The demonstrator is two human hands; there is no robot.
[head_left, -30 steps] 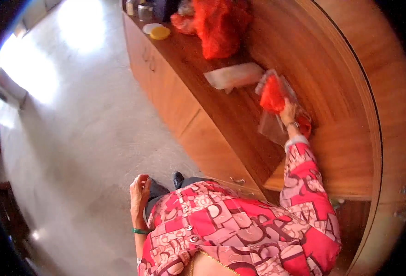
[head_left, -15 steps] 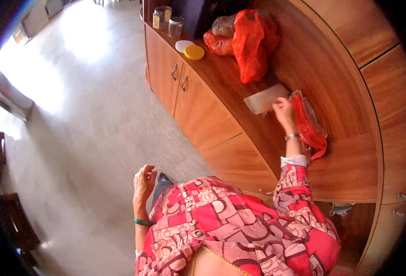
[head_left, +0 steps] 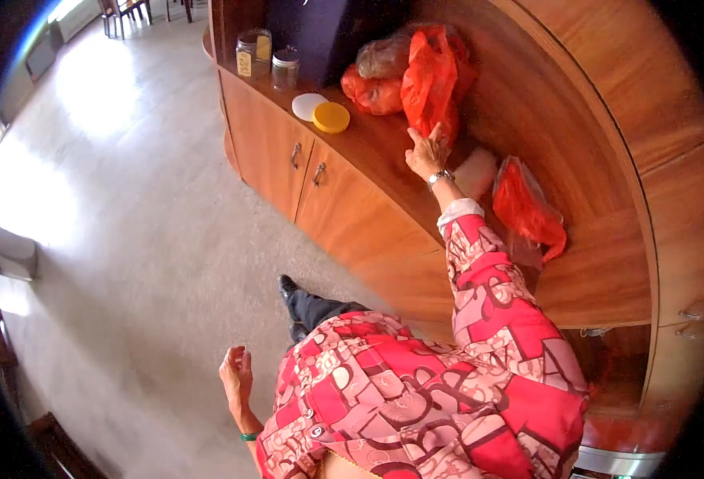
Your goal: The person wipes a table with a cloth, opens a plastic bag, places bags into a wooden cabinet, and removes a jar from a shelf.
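My right hand point(head_left: 428, 153), with a watch at the wrist, reaches over the wooden cabinet top with its fingers apart. Its fingertips are at the lower end of a red plastic bag point(head_left: 430, 84); whether they touch it I cannot tell. Beside that bag lies a red bundle point(head_left: 372, 92) with a clear bag of something brownish point(head_left: 384, 57). Partly behind my right wrist is a pale flat sheet point(head_left: 477, 172). A crumpled red and clear bag point(head_left: 524, 203) lies to its right. My left hand point(head_left: 236, 371) hangs over the floor, fingers loosely bent, holding nothing.
A white lid point(head_left: 309, 106) and a yellow lid point(head_left: 331, 117) lie near the cabinet's front edge. Clear jars point(head_left: 286, 70) stand behind them, by a dark panel point(head_left: 328, 36). Cabinet doors point(head_left: 272, 144) with handles face the grey floor point(head_left: 152, 239). Chairs point(head_left: 120, 12) stand far off.
My right hand has moved from the pale sheet, forward and left, to the red plastic bag. My left hand has lowered toward my side. The view has shifted, and my dark-trousered leg now shows.
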